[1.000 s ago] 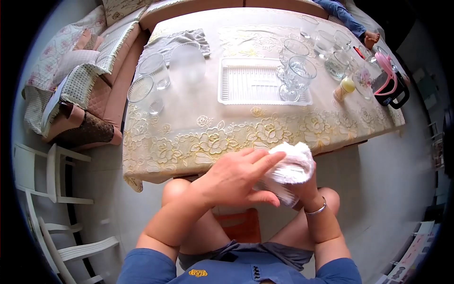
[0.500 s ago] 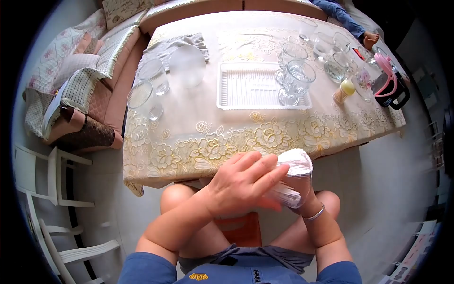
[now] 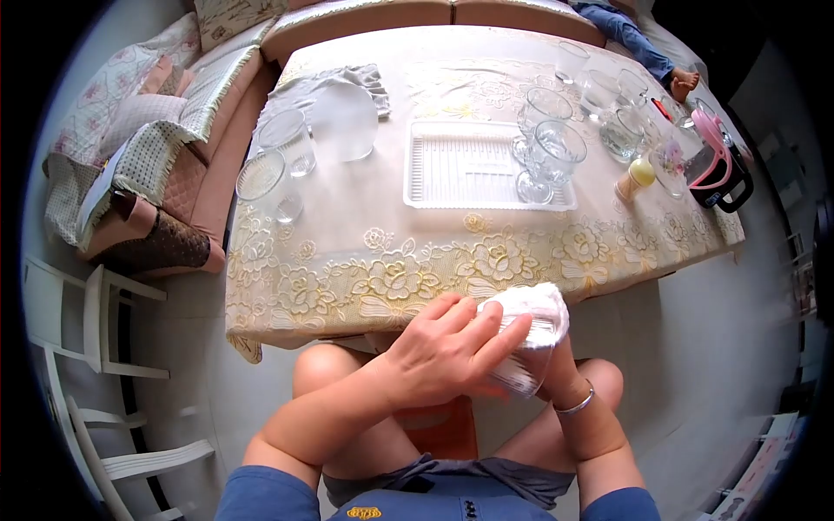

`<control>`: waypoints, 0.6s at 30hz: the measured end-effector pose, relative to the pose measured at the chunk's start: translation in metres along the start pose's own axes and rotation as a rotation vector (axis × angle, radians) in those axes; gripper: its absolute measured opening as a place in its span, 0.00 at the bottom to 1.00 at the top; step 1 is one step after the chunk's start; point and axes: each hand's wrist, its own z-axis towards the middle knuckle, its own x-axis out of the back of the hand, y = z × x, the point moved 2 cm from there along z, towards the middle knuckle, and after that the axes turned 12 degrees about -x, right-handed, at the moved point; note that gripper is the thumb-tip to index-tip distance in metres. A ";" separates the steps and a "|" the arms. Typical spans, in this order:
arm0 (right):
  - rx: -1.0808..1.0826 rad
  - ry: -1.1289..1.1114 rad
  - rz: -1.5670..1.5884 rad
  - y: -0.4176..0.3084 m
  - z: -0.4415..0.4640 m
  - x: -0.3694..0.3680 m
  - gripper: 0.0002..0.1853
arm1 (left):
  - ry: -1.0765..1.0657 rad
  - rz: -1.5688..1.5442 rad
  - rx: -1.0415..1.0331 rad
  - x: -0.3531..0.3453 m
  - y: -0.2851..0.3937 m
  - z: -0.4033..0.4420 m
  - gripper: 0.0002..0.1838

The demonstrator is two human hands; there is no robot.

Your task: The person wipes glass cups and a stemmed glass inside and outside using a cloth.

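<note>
A clear glass [image 3: 519,375] is tilted between my two hands above my lap, with a white cloth [image 3: 540,311] bunched around its upper end. My left hand [image 3: 447,349] lies across the glass and the cloth, its fingers bent over them. From behind, my right hand [image 3: 560,369], with a bracelet at the wrist, grips the glass; its fingers are mostly hidden by the glass and cloth. The front edge of the covered table [image 3: 382,321] is just beyond both hands.
A white plastic tray [image 3: 452,201] is on the table, with stemmed glasses [image 3: 559,149] at its right. Several tumblers [image 3: 285,130] and a grey cloth [image 3: 365,76] are at left. More glasses [image 3: 621,139], a yellow-topped bottle [image 3: 637,180] and a black-and-pink jug [image 3: 725,178] are at right.
The glass and cloth have turned slightly in my hands, and the white cloth now shows more under my left fingers. The things on the table have stayed in place.
</note>
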 end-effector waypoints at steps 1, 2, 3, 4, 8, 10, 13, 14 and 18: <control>0.033 -0.015 -0.063 -0.001 0.000 0.000 0.16 | -0.002 0.002 -0.003 -0.001 0.000 0.000 0.39; 0.068 -0.029 -0.125 -0.001 0.000 0.001 0.16 | 0.019 0.026 -0.006 -0.003 0.000 -0.001 0.39; 0.060 -0.038 -0.144 -0.001 0.000 0.001 0.16 | 0.041 0.050 -0.008 -0.003 -0.001 -0.002 0.38; 0.050 -0.048 -0.164 -0.002 0.000 0.001 0.15 | 0.040 0.051 -0.009 -0.002 -0.001 -0.001 0.38; -0.065 0.034 -0.067 -0.008 -0.001 0.000 0.15 | -0.093 -0.210 0.071 0.002 -0.005 0.001 0.40; -0.062 0.032 -0.117 -0.010 -0.004 -0.002 0.15 | -0.156 -0.270 0.077 0.001 -0.004 0.001 0.40; -0.069 0.009 -0.148 -0.007 -0.007 -0.003 0.14 | -0.294 -0.287 0.133 -0.005 0.000 0.000 0.42; -0.077 -0.013 -0.131 -0.006 -0.006 -0.004 0.14 | -0.293 -0.285 0.135 -0.004 0.000 -0.001 0.42; -0.138 -0.022 -0.036 -0.006 -0.007 -0.004 0.12 | -0.226 -0.234 0.112 0.000 0.000 -0.003 0.42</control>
